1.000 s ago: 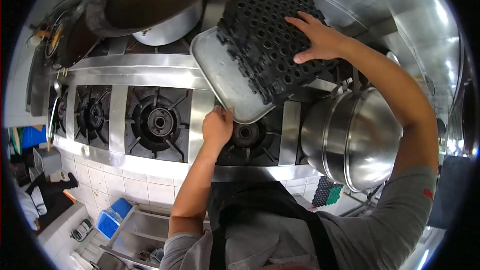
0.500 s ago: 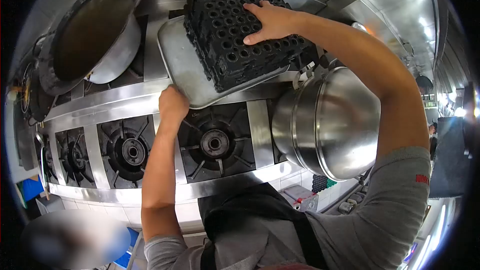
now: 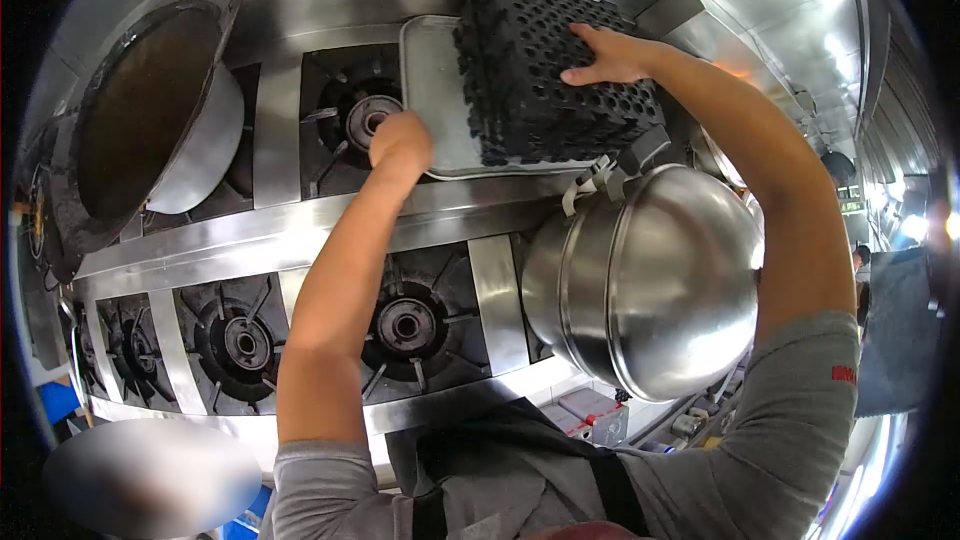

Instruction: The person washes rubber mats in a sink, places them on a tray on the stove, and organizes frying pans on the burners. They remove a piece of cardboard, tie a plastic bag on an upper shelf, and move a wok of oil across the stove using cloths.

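A stack of black perforated mats (image 3: 560, 70) rests on a grey metal tray (image 3: 436, 90) at the back of the stove. My right hand (image 3: 608, 56) lies on top of the mats with its fingers spread. At the tray's left edge, my left hand (image 3: 402, 143) is closed on the rim, partly covering a rear burner (image 3: 370, 118). The mats cover the right part of the tray.
Large metal bowls (image 3: 660, 280) stand nested on the right of the stove. A big pot (image 3: 205, 145) with a wide dark pan (image 3: 140, 115) over it is at the back left. Front burners (image 3: 407, 327) line the near side. A blurred patch hides the lower left.
The tray and mats have moved back and right across the stove, off the front burner, with both my hands still on them. The camera view has shifted too.
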